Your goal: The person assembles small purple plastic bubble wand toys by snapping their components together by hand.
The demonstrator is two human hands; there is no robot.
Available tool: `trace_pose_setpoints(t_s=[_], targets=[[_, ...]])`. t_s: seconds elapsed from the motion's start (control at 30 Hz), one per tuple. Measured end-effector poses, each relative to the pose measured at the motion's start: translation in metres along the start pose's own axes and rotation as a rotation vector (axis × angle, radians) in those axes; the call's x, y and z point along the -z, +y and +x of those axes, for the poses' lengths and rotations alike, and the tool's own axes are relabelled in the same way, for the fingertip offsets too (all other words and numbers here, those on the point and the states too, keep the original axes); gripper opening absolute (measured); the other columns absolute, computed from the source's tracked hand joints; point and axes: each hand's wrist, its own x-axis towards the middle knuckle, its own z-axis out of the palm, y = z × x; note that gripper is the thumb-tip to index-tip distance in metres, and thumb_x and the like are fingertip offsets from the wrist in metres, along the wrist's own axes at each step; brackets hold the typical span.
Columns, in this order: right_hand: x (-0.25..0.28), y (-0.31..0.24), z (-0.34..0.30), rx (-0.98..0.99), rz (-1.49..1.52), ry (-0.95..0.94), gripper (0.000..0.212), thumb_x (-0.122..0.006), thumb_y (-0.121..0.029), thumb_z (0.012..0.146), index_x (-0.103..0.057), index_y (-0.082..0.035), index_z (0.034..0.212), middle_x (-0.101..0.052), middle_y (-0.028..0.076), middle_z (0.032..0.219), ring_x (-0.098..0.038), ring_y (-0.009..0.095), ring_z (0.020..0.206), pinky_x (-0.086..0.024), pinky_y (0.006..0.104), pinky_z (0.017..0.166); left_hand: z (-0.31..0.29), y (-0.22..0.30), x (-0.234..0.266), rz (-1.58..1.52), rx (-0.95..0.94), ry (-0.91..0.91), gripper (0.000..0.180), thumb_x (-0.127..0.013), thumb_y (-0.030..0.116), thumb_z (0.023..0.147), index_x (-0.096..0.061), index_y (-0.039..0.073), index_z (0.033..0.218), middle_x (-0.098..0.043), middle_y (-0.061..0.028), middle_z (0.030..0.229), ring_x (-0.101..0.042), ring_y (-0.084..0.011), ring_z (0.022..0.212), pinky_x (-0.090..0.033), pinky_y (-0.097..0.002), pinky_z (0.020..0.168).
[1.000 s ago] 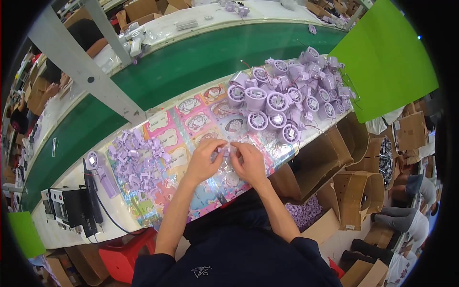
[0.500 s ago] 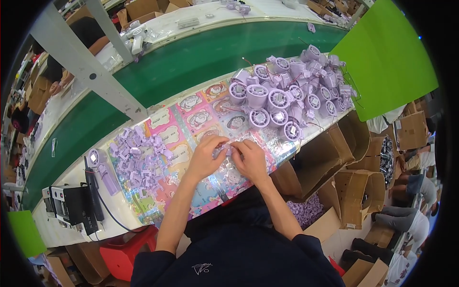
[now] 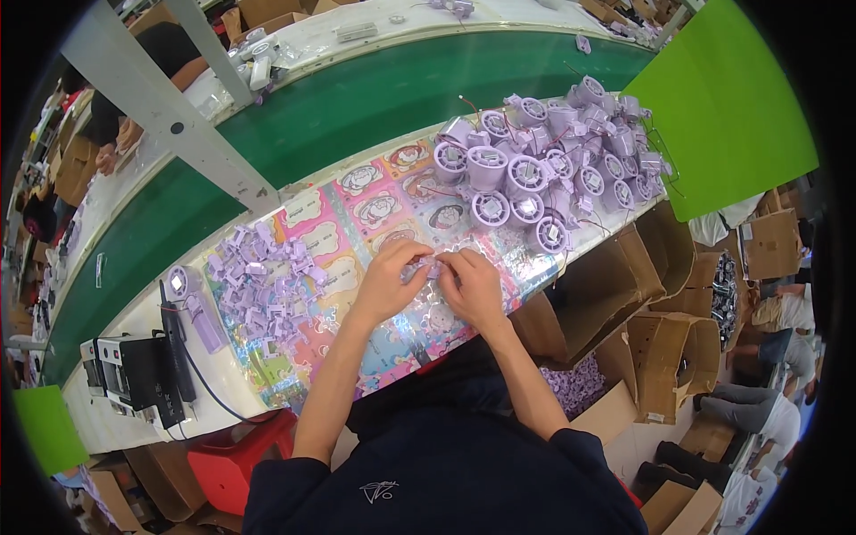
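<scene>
Head view: your table (image 3: pixel 143 319) carries a colourful sheet (image 3: pixel 379 209), lilac cups (image 3: pixel 487 171) at right, lilac clips (image 3: pixel 257 267) at left; between them your left hand (image 3: pixel 390 281) and right hand (image 3: pixel 474 287) share a fingertip grip on one lilac piece (image 3: pixel 434 269).

Takes in a green conveyor belt (image 3: pixel 357 102) behind a pale metal post (image 3: pixel 147 102), a red plastic stool (image 3: pixel 234 465) and open cardboard cartons (image 3: pixel 662 383).
</scene>
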Motion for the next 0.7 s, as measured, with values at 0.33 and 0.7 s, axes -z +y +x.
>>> trace_pose_setpoints(t_s=[0.33, 0.7], targets=[[0.0008, 0.0007, 0.0002, -0.048, 0.083, -0.01, 0.011, -0.068, -0.004, 0.083, -0.067, -0.003, 0.093, -0.063, 0.012, 0.08, -0.065, 0.032, 0.073, -0.051, 0.0421, 0.066, -0.0004, -0.0003, -0.0006, -0.014, 0.007, 0.004, 0.025, -0.072, 0.001, 0.087, -0.069, 0.0, 0.113, -0.065, -0.0118, 0.104, -0.066, -0.0235, 0.094, -0.055, -0.0328, 0.083], [0.0, 0.0024, -0.0009, -0.106, 0.119, 0.01, 0.012, -0.066, -0.001, 0.082, -0.064, -0.001, 0.094, -0.062, 0.013, 0.081, -0.065, 0.032, 0.073, -0.051, 0.0419, 0.066, -0.0008, -0.0037, -0.0026, -0.053, 0.005, 0.029, 0.019, -0.071, 0.002, 0.086, -0.07, 0.0, 0.106, -0.067, -0.0124, 0.099, -0.065, -0.0308, 0.098, -0.052, -0.0386, 0.084]])
